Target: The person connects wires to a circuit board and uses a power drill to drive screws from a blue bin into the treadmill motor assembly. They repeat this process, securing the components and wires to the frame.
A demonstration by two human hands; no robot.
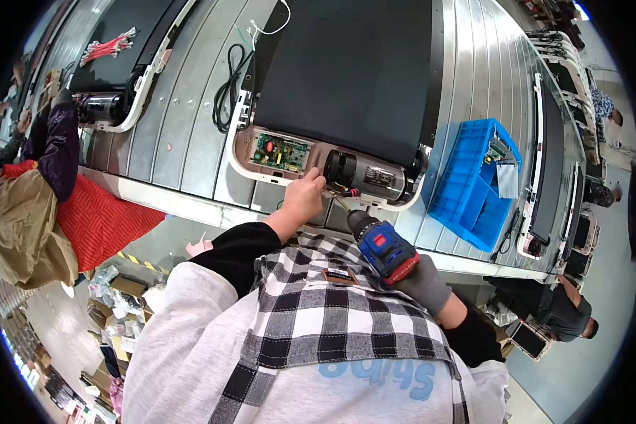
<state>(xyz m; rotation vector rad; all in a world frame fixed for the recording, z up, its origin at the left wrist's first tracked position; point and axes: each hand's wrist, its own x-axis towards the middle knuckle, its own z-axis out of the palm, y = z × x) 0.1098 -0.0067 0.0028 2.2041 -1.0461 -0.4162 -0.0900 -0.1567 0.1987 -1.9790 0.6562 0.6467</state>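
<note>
My bare left hand (304, 198) is closed in a pinch at the front edge of the white frame (261, 175), between the green circuit board (281, 152) and the black motor (367, 177). What its fingers hold is too small to make out. My right hand (424, 284), in a grey glove, is wrapped round a blue and red power drill (383, 247). The drill's bit points up and left, its tip near my left fingers and the frame's edge. Red and black wires (348, 191) lie beside the motor. A black belt (346, 71) stretches behind it.
Right of the frame sits a blue bin (466, 184) with circuit boards inside. A coiled black cable (227, 92) lies on the metal slat table (184, 99) to the left. Another person (53, 141) works at the far left; a person in black (571, 311) is at the right.
</note>
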